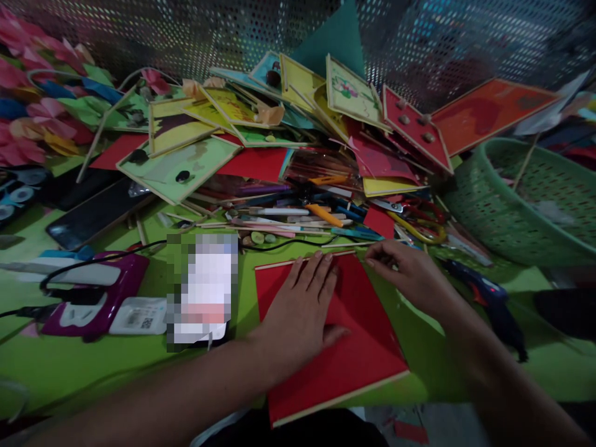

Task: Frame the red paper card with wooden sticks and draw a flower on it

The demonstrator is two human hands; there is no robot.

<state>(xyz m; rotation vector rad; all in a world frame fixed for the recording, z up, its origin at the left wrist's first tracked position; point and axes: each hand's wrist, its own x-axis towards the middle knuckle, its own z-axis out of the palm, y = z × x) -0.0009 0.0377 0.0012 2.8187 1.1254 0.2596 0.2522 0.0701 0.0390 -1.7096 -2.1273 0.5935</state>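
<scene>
A red card [358, 335] lies on the green table in front of me. Pale thin sticks line its far edge and its near edge [342, 397]. My left hand [302, 310] is spread flat on the card, fingertips at the far stick [274, 264]. Just past the card's far right corner, my right hand [407, 267] is closed, its fingers curled and thumb against them. Whatever those fingers hold, if anything, is too small or hidden to make out. A dark glue gun [488, 298] with a small lit light rests to the right of my right hand.
Behind the card lie pens, sticks and scissors [419, 223], with a heap of stick-framed cards [181, 167] beyond. A green basket [521, 205] stands at the right. A blurred-out phone [207, 285] and a purple power strip [100, 298] with cables are at the left.
</scene>
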